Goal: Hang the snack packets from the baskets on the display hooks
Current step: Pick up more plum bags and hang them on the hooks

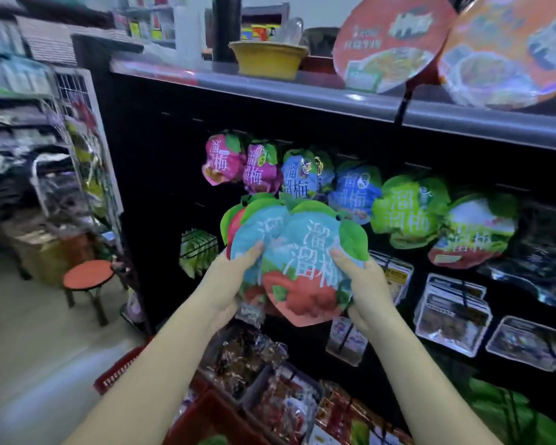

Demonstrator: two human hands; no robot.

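My left hand [238,277] and right hand [363,284] together grip a fanned stack of blue snack packets [297,252], thumbs pressed onto the front, fingers curled behind. The stack sits just below the row of packets hanging on the black display panel [161,162]. Red basket [119,374] lies below the stack, beside the left forearm.

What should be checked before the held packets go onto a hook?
1. Both hands grip the stack: ok, left hand and right hand hold the packets.
2. Hang hole in view: ok, small hole near the front packet's top.
3. Holes of all packets lined up: cannot tell.
4. Matching row found: ok, blue packets hang just above.
5. Free hook in view: cannot tell, the panel is dark.
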